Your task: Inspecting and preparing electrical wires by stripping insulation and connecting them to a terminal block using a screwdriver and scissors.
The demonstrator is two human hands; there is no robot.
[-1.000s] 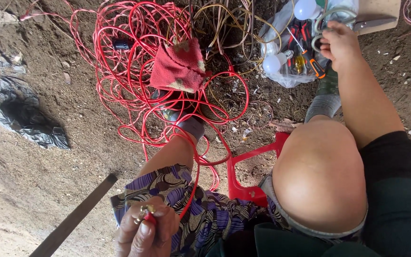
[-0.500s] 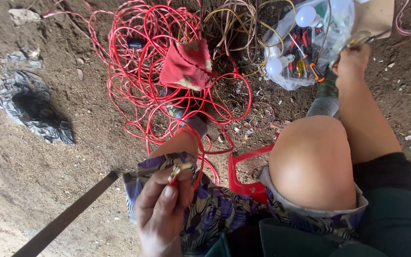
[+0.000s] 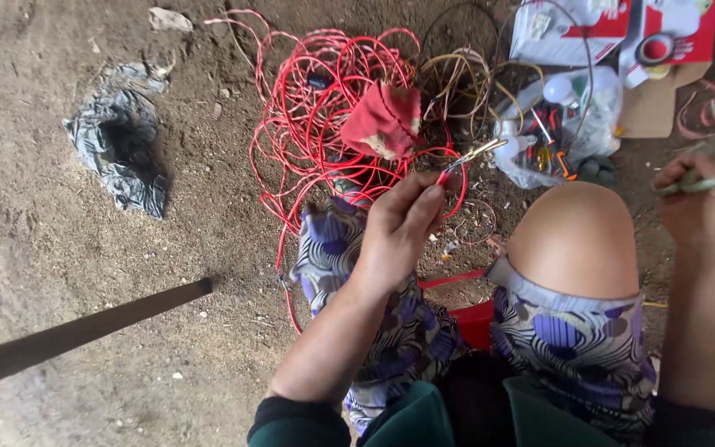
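A red wire end, stripped to bare strands, is pinched in the left hand just below the red wire tangle. A greenish loop is clasped in the right hand, well right of the tangle, most of which appears unworked.

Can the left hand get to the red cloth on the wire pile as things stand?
Probably yes. The left hand sits just below the red cloth, which lies uncovered on top of the red wire tangle. But its fingers already pinch a red wire end with bare strands, so it is not free to grasp.
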